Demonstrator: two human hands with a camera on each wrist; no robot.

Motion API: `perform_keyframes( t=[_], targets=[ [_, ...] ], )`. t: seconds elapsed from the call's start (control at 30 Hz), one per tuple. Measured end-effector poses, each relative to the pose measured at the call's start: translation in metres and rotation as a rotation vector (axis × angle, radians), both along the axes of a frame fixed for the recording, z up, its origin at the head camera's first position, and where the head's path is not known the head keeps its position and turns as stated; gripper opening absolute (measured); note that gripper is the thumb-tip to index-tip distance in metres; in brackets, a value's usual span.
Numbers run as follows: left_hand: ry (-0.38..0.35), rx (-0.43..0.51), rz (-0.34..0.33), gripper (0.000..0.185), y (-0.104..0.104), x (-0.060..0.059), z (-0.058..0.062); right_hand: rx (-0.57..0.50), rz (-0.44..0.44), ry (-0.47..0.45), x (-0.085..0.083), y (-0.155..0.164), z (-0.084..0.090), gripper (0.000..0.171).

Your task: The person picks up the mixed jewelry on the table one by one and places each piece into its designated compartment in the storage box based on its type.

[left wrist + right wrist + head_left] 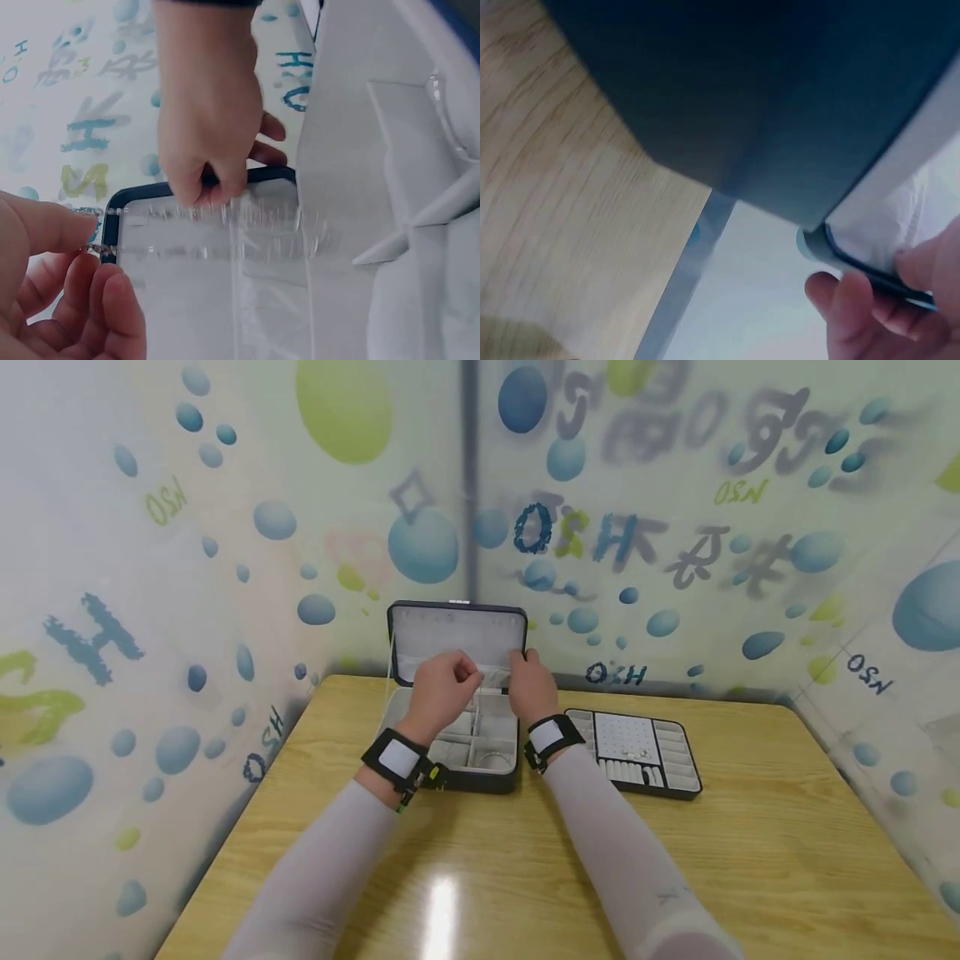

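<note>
A dark jewellery box stands with its lid raised, showing pale compartments. Over the box, my left hand pinches a thin silvery bracelet or chain between thumb and forefinger. Two blurred strands of it dangle toward the compartments. My right hand grips the lid's right edge. Its thumb lies on the pale lining and the other fingers curl behind the rim, as the right wrist view shows. A round bangle lies in the front right compartment.
Right of the box, a dark-rimmed jewellery tray lies on the wooden table. It holds ring rolls, small slots and a dotted panel with small pieces on it. Patterned walls stand close behind and at both sides.
</note>
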State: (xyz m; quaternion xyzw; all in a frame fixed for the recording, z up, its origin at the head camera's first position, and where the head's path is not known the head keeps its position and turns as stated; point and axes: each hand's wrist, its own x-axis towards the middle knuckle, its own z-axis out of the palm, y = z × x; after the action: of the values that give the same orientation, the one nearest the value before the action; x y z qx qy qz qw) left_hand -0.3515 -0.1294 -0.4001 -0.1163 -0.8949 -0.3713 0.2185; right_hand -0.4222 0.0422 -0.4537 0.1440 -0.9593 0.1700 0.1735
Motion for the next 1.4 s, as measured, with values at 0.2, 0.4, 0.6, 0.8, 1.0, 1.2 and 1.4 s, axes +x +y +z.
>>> perform_keyframes(
  t=[0.2, 0.4, 0.6, 0.8, 1.0, 1.2, 1.4],
  targets=[
    [0.004, 0.014, 0.045, 0.013, -0.001, -0.016, 0.008, -0.006, 0.066, -0.007, 0.002, 0.009, -0.002, 0.028],
    [-0.002, 0.031, 0.104, 0.013, 0.005, -0.031, 0.024, -0.013, 0.079, 0.05, 0.001, 0.012, -0.007, 0.02],
    [-0.008, 0.099, 0.145, 0.014, 0.012, -0.044, 0.031, -0.036, 0.102, 0.065, -0.004, 0.014, -0.015, 0.019],
    [0.007, 0.146, 0.162, 0.015, 0.023, -0.056, 0.031, -0.037, 0.104, 0.078, -0.007, 0.016, -0.016, 0.021],
    [0.021, 0.158, 0.203, 0.013, 0.03, -0.066, 0.028, -0.027, 0.111, 0.078, -0.007, 0.018, -0.015, 0.019],
    [0.041, 0.236, 0.22, 0.014, 0.04, -0.07, 0.024, -0.029, 0.128, 0.085, -0.006, 0.02, -0.015, 0.015],
    [0.079, 0.305, 0.235, 0.014, 0.047, -0.081, 0.015, -0.042, 0.138, 0.076, -0.003, 0.021, -0.01, 0.016]
  ],
)
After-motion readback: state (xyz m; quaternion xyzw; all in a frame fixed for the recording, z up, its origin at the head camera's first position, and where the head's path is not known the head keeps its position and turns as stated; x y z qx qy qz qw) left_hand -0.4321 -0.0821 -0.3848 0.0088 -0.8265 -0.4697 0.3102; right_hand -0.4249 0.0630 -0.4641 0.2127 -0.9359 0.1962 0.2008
